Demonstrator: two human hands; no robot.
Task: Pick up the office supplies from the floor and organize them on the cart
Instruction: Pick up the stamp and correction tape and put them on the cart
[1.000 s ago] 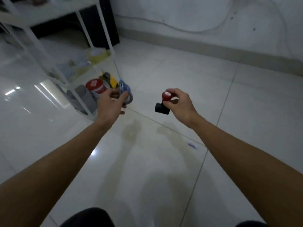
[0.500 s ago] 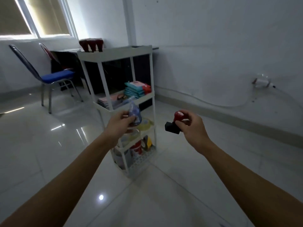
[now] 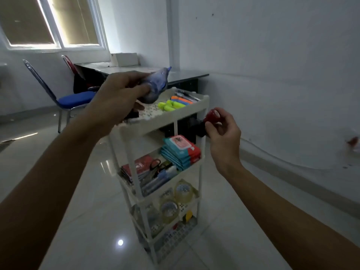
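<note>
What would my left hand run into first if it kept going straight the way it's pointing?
Probably the highlighters on the cart's top shelf. The left hand, gripping a blue tape dispenser, points across that shelf toward them, though depth is hard to judge.

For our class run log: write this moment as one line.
left hand: holds blue tape dispenser over cart top | right hand: holds red-knobbed stamp

**Supplies held at the cart**

Blue translucent tape dispenser (image 3: 155, 85), blurred, gripped above the top shelf of the white cart (image 3: 194, 112). Black stamp with red knob (image 3: 211, 118) pinched just right of that shelf's front corner.
</note>
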